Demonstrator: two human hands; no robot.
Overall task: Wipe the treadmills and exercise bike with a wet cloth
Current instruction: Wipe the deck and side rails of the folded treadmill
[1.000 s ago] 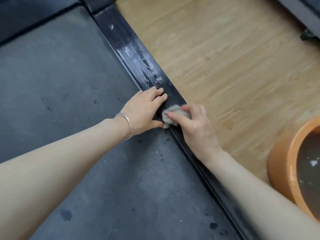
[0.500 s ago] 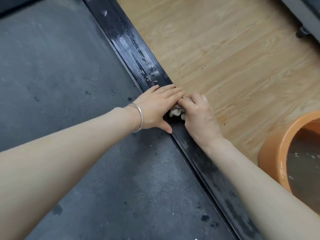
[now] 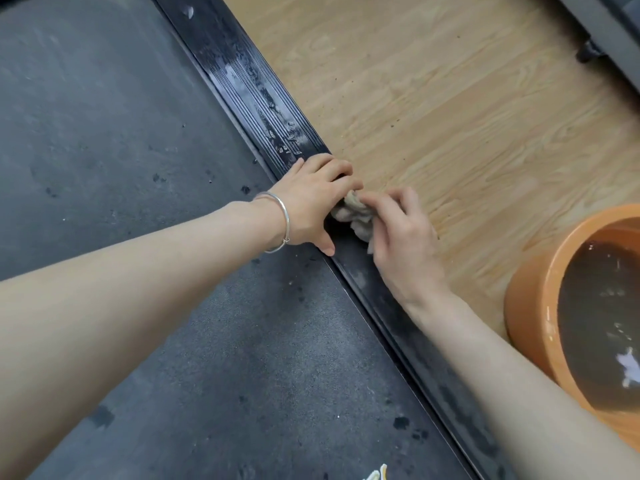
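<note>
A treadmill fills the left of the head view: its grey belt and a black ribbed side rail that runs diagonally, streaked with wet dirt. A small crumpled grey cloth lies on the rail between both hands. My right hand grips the cloth with curled fingers. My left hand, with a silver bangle on its wrist, lies across the rail with its fingers bent over the outer edge and touching the cloth; its thumb points down onto the belt's edge.
An orange basin of murky dark water stands on the wooden floor at the right, close to my right forearm. The grey base of another machine crosses the top right corner.
The cloth, nearly hidden under both hands half a second ago, now shows bunched in my right hand. My left hand's fingers have bent over the rail's outer edge.
</note>
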